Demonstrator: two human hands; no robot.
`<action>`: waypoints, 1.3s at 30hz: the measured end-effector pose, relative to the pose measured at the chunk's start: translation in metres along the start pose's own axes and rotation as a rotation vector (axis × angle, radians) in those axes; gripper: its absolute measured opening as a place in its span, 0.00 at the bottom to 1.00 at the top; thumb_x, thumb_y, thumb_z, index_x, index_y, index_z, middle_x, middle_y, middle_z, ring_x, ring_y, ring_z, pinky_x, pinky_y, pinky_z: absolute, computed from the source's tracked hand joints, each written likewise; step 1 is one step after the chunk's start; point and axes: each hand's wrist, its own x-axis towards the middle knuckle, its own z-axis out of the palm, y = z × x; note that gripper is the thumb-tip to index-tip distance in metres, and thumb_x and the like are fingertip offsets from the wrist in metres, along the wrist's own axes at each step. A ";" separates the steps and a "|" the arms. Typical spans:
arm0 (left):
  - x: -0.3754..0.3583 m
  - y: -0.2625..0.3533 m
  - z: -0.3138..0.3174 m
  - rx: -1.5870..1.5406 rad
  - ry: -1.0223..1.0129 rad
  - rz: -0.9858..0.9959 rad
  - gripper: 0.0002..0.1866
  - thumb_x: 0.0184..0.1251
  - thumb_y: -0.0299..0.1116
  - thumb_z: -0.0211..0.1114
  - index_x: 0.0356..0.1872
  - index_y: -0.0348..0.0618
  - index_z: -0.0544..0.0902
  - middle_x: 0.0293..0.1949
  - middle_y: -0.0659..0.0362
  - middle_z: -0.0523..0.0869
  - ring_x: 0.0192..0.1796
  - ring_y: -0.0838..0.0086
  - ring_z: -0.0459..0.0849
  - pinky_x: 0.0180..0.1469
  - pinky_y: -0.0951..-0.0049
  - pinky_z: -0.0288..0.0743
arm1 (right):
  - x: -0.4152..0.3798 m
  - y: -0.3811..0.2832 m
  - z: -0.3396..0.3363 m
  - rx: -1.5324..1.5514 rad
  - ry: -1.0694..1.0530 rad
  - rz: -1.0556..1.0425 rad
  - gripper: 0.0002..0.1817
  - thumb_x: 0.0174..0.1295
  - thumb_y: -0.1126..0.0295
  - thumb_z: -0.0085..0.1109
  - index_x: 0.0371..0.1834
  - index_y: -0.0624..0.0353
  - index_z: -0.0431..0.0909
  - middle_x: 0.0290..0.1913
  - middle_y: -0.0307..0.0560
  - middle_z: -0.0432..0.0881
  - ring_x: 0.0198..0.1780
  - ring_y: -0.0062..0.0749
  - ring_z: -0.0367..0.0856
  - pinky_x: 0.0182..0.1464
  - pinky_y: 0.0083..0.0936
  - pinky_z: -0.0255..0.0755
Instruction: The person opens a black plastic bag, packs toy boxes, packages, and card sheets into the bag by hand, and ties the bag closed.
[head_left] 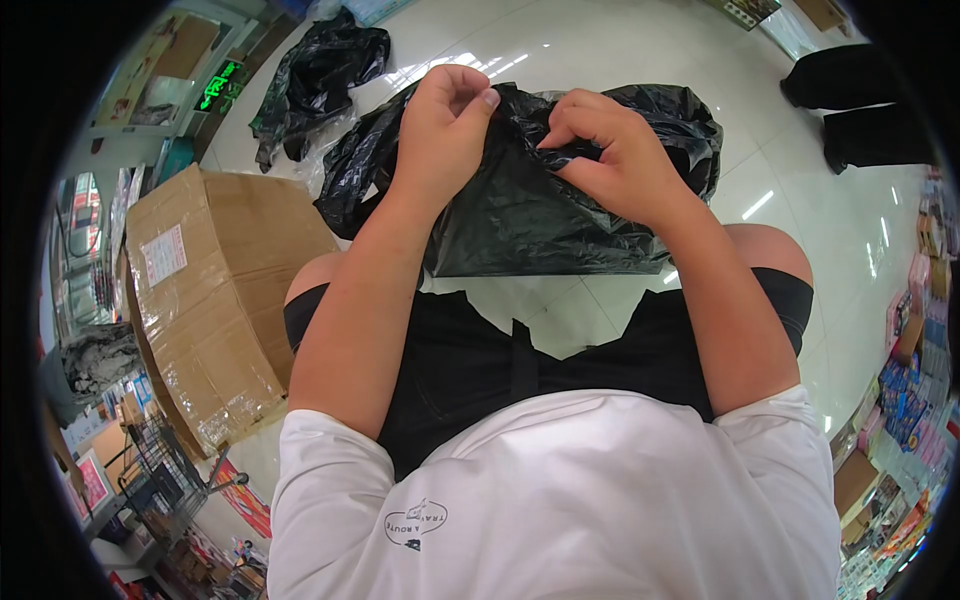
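Note:
A large black plastic bag (530, 215) stands on the floor between my knees, with a boxy lower part and a crumpled, gathered top. My left hand (445, 125) is at the top of the bag, fingers curled and thumb pressed in, pinching the plastic. Just to its right, my right hand (610, 155) grips a fold of the same bag between thumb and fingers. Bunched plastic spreads out to both sides of my hands. What the bag contains is hidden.
A taped cardboard box (215, 290) with a white label stands at my left. Another black plastic bag (320, 80) lies beyond it on the tiled floor. A person's dark-trousered legs (860, 110) are at the upper right. Shelved goods (915, 370) line the right edge.

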 end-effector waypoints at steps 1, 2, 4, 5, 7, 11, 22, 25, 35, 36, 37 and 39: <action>0.000 0.002 0.000 0.023 0.016 -0.003 0.07 0.71 0.25 0.65 0.46 0.38 0.78 0.40 0.60 0.84 0.41 0.79 0.83 0.46 0.78 0.78 | 0.000 0.000 0.000 0.001 -0.002 -0.001 0.09 0.50 0.79 0.65 0.36 0.64 0.81 0.38 0.44 0.79 0.43 0.36 0.79 0.47 0.26 0.72; 0.000 0.003 0.000 0.046 0.032 -0.007 0.07 0.73 0.25 0.64 0.47 0.38 0.76 0.40 0.61 0.83 0.40 0.80 0.83 0.44 0.80 0.79 | -0.001 0.000 -0.001 0.038 -0.040 0.053 0.10 0.48 0.80 0.64 0.35 0.65 0.80 0.36 0.45 0.78 0.41 0.36 0.78 0.46 0.27 0.72; 0.007 -0.002 -0.006 0.048 0.096 0.008 0.07 0.73 0.25 0.63 0.46 0.38 0.76 0.40 0.61 0.82 0.39 0.80 0.83 0.42 0.79 0.80 | -0.003 -0.003 -0.001 0.076 -0.077 0.107 0.10 0.47 0.81 0.63 0.35 0.65 0.80 0.34 0.45 0.78 0.40 0.37 0.78 0.45 0.27 0.72; 0.010 -0.005 -0.009 0.050 0.159 0.022 0.06 0.73 0.25 0.63 0.46 0.38 0.75 0.40 0.60 0.82 0.38 0.79 0.83 0.41 0.78 0.80 | -0.005 -0.007 0.000 0.061 -0.098 0.107 0.10 0.46 0.81 0.63 0.34 0.66 0.80 0.33 0.45 0.77 0.39 0.36 0.77 0.43 0.27 0.72; 0.011 -0.004 -0.010 0.059 0.203 0.019 0.06 0.73 0.25 0.63 0.44 0.39 0.74 0.39 0.61 0.81 0.37 0.79 0.82 0.41 0.77 0.81 | -0.007 -0.013 -0.001 0.046 -0.119 0.107 0.10 0.45 0.82 0.63 0.33 0.66 0.79 0.32 0.45 0.77 0.37 0.36 0.77 0.42 0.27 0.71; 0.011 -0.005 -0.004 0.050 0.280 0.046 0.05 0.70 0.24 0.63 0.41 0.39 0.74 0.33 0.62 0.80 0.31 0.81 0.79 0.37 0.78 0.77 | -0.004 -0.020 -0.010 0.160 -0.280 0.255 0.09 0.47 0.81 0.64 0.32 0.66 0.79 0.30 0.43 0.77 0.33 0.29 0.76 0.38 0.26 0.71; 0.013 -0.007 -0.005 0.045 0.324 0.131 0.05 0.72 0.27 0.64 0.41 0.39 0.76 0.34 0.63 0.79 0.32 0.81 0.78 0.38 0.79 0.77 | -0.024 -0.008 -0.027 -0.031 -0.298 0.329 0.22 0.54 0.72 0.72 0.53 0.59 0.77 0.50 0.46 0.80 0.51 0.35 0.79 0.53 0.29 0.74; 0.013 -0.001 -0.013 0.005 0.380 0.120 0.06 0.73 0.27 0.63 0.44 0.40 0.75 0.35 0.62 0.80 0.31 0.82 0.78 0.34 0.80 0.74 | -0.037 0.008 -0.052 -0.253 -0.209 0.530 0.28 0.54 0.66 0.74 0.56 0.62 0.74 0.57 0.54 0.80 0.60 0.47 0.79 0.61 0.36 0.74; 0.017 0.002 -0.015 0.011 0.430 0.162 0.06 0.74 0.27 0.62 0.45 0.39 0.76 0.32 0.64 0.78 0.30 0.85 0.75 0.33 0.82 0.69 | -0.051 0.029 -0.069 -0.549 -0.168 0.880 0.33 0.59 0.54 0.70 0.64 0.59 0.73 0.57 0.57 0.83 0.59 0.50 0.81 0.61 0.38 0.73; 0.015 0.006 -0.013 0.042 0.406 0.129 0.06 0.72 0.26 0.62 0.45 0.39 0.76 0.33 0.63 0.78 0.30 0.83 0.75 0.34 0.81 0.70 | -0.051 0.024 -0.069 -0.530 -0.174 0.920 0.36 0.59 0.52 0.69 0.67 0.59 0.71 0.57 0.58 0.83 0.59 0.50 0.81 0.60 0.37 0.74; 0.013 0.009 -0.010 0.072 0.382 0.097 0.07 0.70 0.24 0.62 0.46 0.38 0.77 0.35 0.63 0.78 0.29 0.82 0.74 0.34 0.79 0.71 | -0.051 0.019 -0.070 -0.510 -0.180 0.959 0.38 0.60 0.50 0.68 0.71 0.58 0.69 0.56 0.58 0.84 0.59 0.50 0.82 0.60 0.37 0.74; 0.008 0.011 -0.006 0.212 0.323 0.159 0.08 0.67 0.23 0.62 0.46 0.39 0.78 0.36 0.61 0.78 0.30 0.79 0.75 0.35 0.77 0.72 | -0.053 0.010 -0.070 -0.422 -0.226 0.961 0.39 0.61 0.50 0.67 0.73 0.55 0.68 0.56 0.56 0.83 0.56 0.46 0.82 0.56 0.36 0.76</action>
